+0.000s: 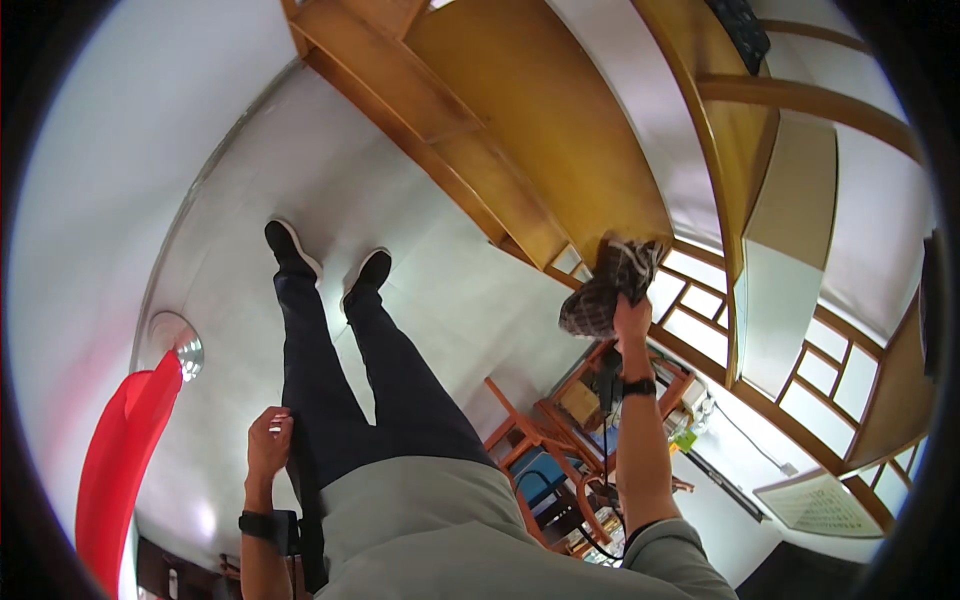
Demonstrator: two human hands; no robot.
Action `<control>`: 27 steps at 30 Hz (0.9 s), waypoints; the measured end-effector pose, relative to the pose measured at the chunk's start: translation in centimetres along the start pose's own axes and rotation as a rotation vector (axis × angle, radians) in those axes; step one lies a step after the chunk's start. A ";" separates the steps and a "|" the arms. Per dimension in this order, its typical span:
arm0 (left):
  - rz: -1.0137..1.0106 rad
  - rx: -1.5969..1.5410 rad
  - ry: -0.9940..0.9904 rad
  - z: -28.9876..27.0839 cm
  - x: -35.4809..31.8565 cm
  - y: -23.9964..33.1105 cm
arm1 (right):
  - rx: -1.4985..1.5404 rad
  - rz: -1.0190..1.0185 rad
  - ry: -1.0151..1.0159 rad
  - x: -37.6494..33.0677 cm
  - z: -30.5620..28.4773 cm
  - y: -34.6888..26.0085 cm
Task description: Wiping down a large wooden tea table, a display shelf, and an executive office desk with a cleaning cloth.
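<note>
Our right hand (632, 322) grips a checked cloth (590, 310) by the near corner of the wooden panel (545, 110). Our left hand (268, 443) hangs beside our thigh (325, 425); how far its fingers close, we cannot tell.

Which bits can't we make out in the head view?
Cloth, head view: gripped part hidden by the right hand; upper end blurred.
Left hand, head view: palm hidden by its own curl.
Red fabric, head view: bottom cut off by lower edge.
Wall sheet, head view: print too small.
</note>
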State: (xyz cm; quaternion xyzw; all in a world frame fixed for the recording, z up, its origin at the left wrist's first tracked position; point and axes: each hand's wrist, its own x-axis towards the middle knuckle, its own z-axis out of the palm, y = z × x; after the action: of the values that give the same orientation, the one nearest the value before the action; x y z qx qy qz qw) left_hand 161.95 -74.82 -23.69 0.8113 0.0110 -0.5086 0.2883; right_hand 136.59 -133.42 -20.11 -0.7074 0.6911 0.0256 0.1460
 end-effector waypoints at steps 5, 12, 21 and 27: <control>-0.005 -0.035 0.035 1.0 -0.4 0.6 | 0.190 -0.093 -0.185 -6.8 1.5 0.5; -0.040 -0.043 0.052 2.1 -1.9 2.0 | 0.825 0.168 -0.655 -9.2 8.0 -4.5; 0.113 0.087 0.053 3.9 -1.3 0.9 | 0.529 -0.195 -0.118 2.0 18.4 -10.8; 0.073 0.134 0.066 4.1 -1.1 0.1 | 0.461 -0.549 -0.042 6.7 26.4 -20.1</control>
State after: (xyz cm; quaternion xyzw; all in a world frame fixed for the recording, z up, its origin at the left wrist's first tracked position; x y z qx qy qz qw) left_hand 158.15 -76.54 -24.03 0.8449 -0.0434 -0.4704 0.2510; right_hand 161.10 -133.51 -43.53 -0.8145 0.4599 -0.1566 0.3171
